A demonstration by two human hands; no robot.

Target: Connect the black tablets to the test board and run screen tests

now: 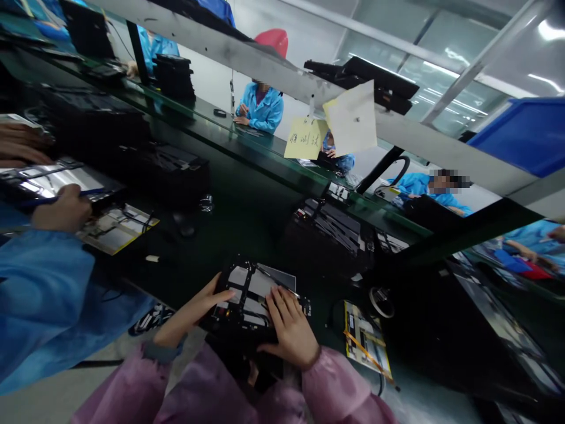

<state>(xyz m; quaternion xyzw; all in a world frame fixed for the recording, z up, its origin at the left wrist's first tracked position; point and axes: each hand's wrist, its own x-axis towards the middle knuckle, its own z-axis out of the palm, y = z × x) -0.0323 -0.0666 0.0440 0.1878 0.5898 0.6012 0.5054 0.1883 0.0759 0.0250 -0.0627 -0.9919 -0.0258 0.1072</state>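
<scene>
In front of me at the green bench's near edge is an opened tablet-like device, a black frame with pale battery-like panels and small parts exposed. My left hand grips its left side, thumb on top and the other fingers hidden behind the edge. Across the right part of the device lies my right hand, fingers stretched out flat on the panels. What is under the device is too dark to make out. To the right lies a yellow-edged battery panel with an orange strip across it.
Behind the device stands a stack of dark units. A large black panel fills the right. At left, a co-worker's hand rests by another opened unit; a computer mouse lies nearby. Paper notes hang from the overhead rail.
</scene>
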